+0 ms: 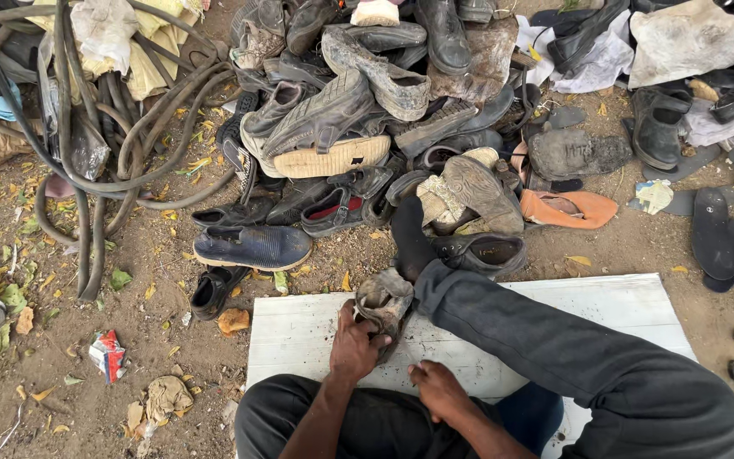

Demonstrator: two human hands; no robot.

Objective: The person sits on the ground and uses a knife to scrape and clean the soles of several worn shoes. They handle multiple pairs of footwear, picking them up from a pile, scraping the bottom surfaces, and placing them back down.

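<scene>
The worn grey shoe (384, 304) lies on the white board (299, 331), at the board's far edge, just under the bend of the person's dark trouser leg (554, 340). It looks crumpled and dusty, its upper folded in on itself. The left hand (355, 347) sits on the near side of the shoe, fingers curled and closed on its edge, pinning it to the board. The right hand (437, 387) rests on the board just nearer the body than the shoe, apart from it; its fingers are drawn loosely together, and whether they pinch anything small I cannot tell.

By my reading, the step in hand is working on this one shoe: it is held steady while the other hand readies itself. The next move seems to call for the right hand to come to the shoe while the left keeps its hold so the soft upper does not slip.

Beyond the board's far edge sits a heap of old shoes (367, 127), with a blue shoe (252, 246) and a small black shoe (214, 291) off the board's far left corner. Further left of the board lie coiled rubber hoses (104, 153). A black sole (721, 238) lies on the dirt past the board's far right corner.
</scene>
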